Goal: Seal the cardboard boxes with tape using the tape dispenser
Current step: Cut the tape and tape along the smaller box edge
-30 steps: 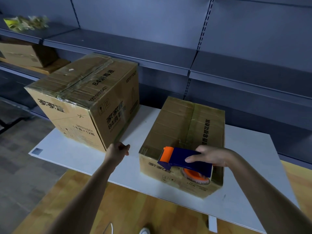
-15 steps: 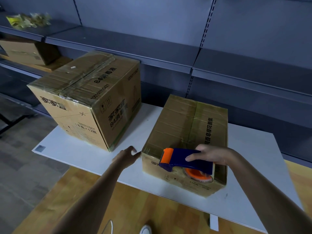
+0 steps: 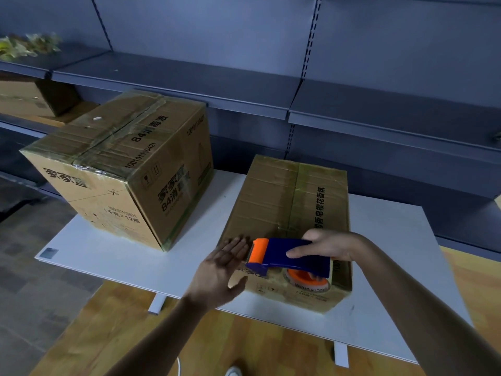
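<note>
Two cardboard boxes stand on a white table (image 3: pixel 113 256). The smaller box (image 3: pixel 273 202) lies near the front, with tape down its top seam. My right hand (image 3: pixel 328 244) grips a blue and orange tape dispenser (image 3: pixel 287 256) at that box's near top edge, its orange tape roll hanging over the front face. My left hand (image 3: pixel 222 270) is open with fingers spread, flat against the box's near left corner beside the dispenser's orange head. The larger box (image 3: pixel 119 169), taped along its top, sits at the back left.
Dark metal shelving (image 3: pixel 244 85) runs along the wall behind the table. Another cardboard box (image 3: pixel 29 97) rests on a shelf at far left. Wooden flooring (image 3: pixel 244 346) lies below the table's front edge, and a shoe tip (image 3: pixel 233 371) shows at the bottom.
My left hand went from a loose fist near the large box rightward to the small box's corner and opened flat. The dispenser and right hand stayed at the near edge.
</note>
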Tool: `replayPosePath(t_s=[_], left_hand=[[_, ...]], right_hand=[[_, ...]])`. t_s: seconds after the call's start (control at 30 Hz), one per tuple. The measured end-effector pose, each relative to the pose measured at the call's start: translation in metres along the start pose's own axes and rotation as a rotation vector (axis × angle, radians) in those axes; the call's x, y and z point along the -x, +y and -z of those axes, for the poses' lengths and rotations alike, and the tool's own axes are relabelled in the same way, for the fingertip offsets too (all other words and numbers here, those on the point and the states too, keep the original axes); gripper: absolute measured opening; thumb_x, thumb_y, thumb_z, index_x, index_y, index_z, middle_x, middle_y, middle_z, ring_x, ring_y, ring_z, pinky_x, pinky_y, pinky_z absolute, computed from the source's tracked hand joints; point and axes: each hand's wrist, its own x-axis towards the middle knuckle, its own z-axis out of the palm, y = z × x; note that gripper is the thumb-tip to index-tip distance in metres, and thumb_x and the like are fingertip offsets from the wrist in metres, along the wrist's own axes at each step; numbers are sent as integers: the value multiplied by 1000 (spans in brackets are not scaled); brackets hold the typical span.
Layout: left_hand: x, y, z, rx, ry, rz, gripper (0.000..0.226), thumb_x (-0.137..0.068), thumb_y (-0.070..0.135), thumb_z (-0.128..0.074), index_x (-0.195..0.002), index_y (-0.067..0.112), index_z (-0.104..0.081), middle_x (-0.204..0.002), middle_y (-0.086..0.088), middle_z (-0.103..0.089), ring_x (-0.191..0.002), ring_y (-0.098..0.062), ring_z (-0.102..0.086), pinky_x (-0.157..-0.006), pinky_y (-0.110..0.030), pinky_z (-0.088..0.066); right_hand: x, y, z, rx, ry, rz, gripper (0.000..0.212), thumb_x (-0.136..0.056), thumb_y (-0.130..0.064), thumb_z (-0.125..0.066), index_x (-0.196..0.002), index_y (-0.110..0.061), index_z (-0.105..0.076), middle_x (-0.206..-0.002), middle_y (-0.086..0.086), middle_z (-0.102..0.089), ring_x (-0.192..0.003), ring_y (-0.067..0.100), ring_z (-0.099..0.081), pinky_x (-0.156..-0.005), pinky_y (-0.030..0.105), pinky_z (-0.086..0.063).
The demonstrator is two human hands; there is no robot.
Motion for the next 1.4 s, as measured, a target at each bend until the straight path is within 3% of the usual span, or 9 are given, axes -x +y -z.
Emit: replayPosePath(t_s=[0.1,0.2,0.3,0.5,0.6,0.77,0.97,1.2,1.4], left_hand=[[-6,-2,-7,-46,112,-48,39,-82,24,-66,-117,7,-65,-123,-7,-62,-112,-22,-60,-87,-38,-54],[-10,-3,-5,-74,117,-44,49,-65,12,-83,-112,9,-69,-117,-6,-66,-107,-21,-64,-78,-32,-57],[-8,-12,1,-98,136,-54,42,-69,11,-79,-110,9,-69,-114,-6,-68,-103,-22,-65,-75,-30,-56],[-6,-28,9,-116,138,-9,38,-74,1,-71,-111,6,-68,-115,-10,-66,-104,-28,-64,-76,-36,-56],[-6,-27,6,-102,159,-29,30,-92,15,-48,-110,5,-69,-114,-9,-67,-105,-27,-64,-78,-38,-57],[-6,-26,4,-88,142,-17,63,-102,34,-13,-111,4,-68,-117,-10,-65,-107,-28,-62,-80,-40,-57],[-7,-26,-1,-103,89,20,41,-87,24,-42,-113,3,-66,-119,-11,-64,-110,-29,-60,-81,-43,-57],[-8,-42,2,-54,67,56,58,-101,36,-22,-114,1,-65,-120,-13,-63,-111,-30,-60,-84,-47,-55],[-22,-34,7,-65,-13,93,68,-99,45,-16,-114,0,-65,-121,-13,-62,-112,-31,-59,-92,-48,-48]], right_hand=[[-4,-4,1,37,-6,-5,30,-80,-48,-64,-95,-25,-50,-96,-5,-62,-84,9,-61,-58,14,-49],[-8,-6,4,11,-27,-4,32,-80,-48,-65,-95,-23,-52,-91,-4,-64,-76,6,-65,-55,13,-48],[-14,-10,2,-78,-66,17,43,-72,-49,-68,-98,-17,-54,-87,0,-68,-66,6,-68,-54,17,-51],[-25,-23,-7,-77,-114,31,36,-82,-43,-64,-104,-16,-55,-95,2,-66,-79,11,-66,-60,19,-53],[-22,-15,-5,-84,-121,22,42,-84,-42,-62,-111,-10,-54,-95,3,-65,-77,11,-64,-62,19,-52],[1,12,12,-149,-83,-10,37,-77,-44,-67,-97,-15,-57,-87,-2,-64,-72,5,-63,-56,16,-48],[8,23,13,-128,-48,-32,33,-80,-43,-67,-99,-19,-53,-96,-2,-62,-87,9,-60,-59,16,-48],[36,48,41,-160,-95,15,38,-73,-45,-66,-89,-11,-62,-67,-7,-65,-61,4,-60,-52,15,-46],[44,68,44,-140,-78,-18,43,-70,-47,-67,-90,-9,-63,-72,-5,-67,-64,5,-62,-53,16,-46]])
